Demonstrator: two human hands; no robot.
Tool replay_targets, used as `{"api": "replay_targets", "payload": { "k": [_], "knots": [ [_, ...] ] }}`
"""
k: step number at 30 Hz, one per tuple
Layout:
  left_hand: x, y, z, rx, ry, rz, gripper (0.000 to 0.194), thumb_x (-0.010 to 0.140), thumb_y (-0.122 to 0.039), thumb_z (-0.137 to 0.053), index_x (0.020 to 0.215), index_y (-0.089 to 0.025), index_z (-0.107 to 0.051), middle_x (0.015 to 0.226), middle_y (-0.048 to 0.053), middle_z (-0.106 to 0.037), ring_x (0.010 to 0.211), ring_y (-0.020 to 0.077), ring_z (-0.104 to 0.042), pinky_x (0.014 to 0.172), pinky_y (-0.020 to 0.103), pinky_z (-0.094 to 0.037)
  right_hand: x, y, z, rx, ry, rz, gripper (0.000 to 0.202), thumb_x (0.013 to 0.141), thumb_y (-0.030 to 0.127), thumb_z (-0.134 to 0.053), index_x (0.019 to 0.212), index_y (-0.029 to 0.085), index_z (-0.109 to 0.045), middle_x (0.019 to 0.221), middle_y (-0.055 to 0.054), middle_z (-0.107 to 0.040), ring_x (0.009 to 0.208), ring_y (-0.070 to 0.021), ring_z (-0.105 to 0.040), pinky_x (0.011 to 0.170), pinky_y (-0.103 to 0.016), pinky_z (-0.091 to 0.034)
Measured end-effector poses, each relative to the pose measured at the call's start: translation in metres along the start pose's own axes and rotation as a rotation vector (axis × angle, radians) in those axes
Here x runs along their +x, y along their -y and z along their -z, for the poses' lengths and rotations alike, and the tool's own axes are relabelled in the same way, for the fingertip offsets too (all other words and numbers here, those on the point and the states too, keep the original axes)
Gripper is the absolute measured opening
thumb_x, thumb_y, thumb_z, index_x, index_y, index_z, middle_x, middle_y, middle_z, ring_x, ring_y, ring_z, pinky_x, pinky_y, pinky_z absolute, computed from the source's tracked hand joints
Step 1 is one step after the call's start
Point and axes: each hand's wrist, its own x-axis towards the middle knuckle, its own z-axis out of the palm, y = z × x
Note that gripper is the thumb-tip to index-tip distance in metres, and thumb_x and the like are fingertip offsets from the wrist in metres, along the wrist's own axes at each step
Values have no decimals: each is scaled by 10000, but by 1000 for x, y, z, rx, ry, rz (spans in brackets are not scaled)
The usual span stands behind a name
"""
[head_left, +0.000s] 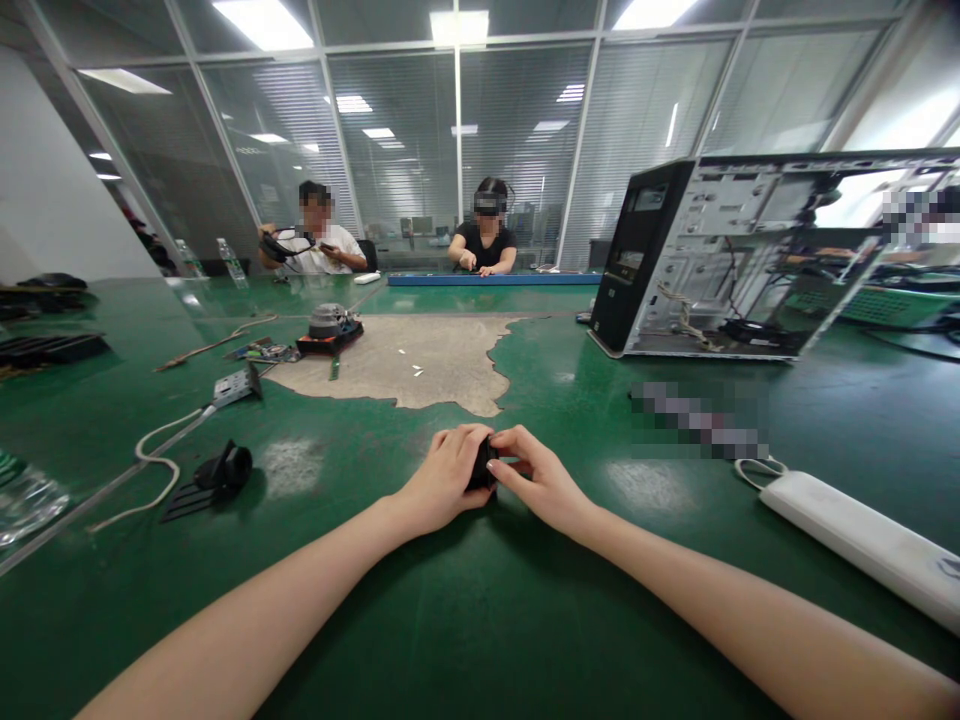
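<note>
Both hands meet over the green table (pixel 450 610), around a small black object (pixel 482 468) whose kind I cannot make out. My left hand (pixel 448 470) wraps it from the left, its fingers over the top and thumb beneath. From the right, my right hand (pixel 536 482) grips its side between thumb and bent fingers. Much of the object is hidden by the fingers. Beyond the hands lies a bare beige patch (pixel 442 370) of tabletop with a few small white scraps on it.
An opened computer case (pixel 637 265) stands at the right, with a white power strip (pixel 855 535) nearer. At left are a black plastic part (pixel 221 470), a metal box with a cable (pixel 237 386), a heatsink-like part (pixel 330 325) and a bottle (pixel 30 500). Two people sit across.
</note>
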Motion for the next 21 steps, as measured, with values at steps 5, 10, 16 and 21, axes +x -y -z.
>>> {"api": "replay_targets", "payload": {
  "k": [5,10,16,21],
  "knots": [
    [0,0,-1,0,0,9,587,682,-189,-589,1180,-185,-280,1158,111,-445,1095,244,-406,895,405,-315,2,-1,-1,5,-10,-62,204,780,244,-521,962,208,-435,953,-38,-519,886,-151,-551,680,-277,-513],
    [0,0,-1,-14,-7,14,599,673,-178,-587,1185,-199,-275,1157,107,-448,1092,246,-411,892,414,-318,2,2,0,-25,20,-83,211,781,239,-512,983,204,-461,945,-43,-531,859,-149,-550,685,-292,-516],
    [0,0,0,-7,-3,1,608,674,-179,-585,1192,-191,-265,1172,112,-441,1111,246,-396,904,413,-309,0,3,2,-108,-35,70,173,767,213,-522,938,220,-496,955,-37,-498,912,-154,-521,697,-267,-503],
    [0,0,-1,-5,-4,12,592,676,-187,-589,1179,-192,-278,1160,108,-447,1096,245,-408,894,411,-319,1,0,0,-72,-30,4,192,779,225,-513,965,210,-467,955,-42,-518,894,-155,-544,701,-289,-507]
  ]
}}
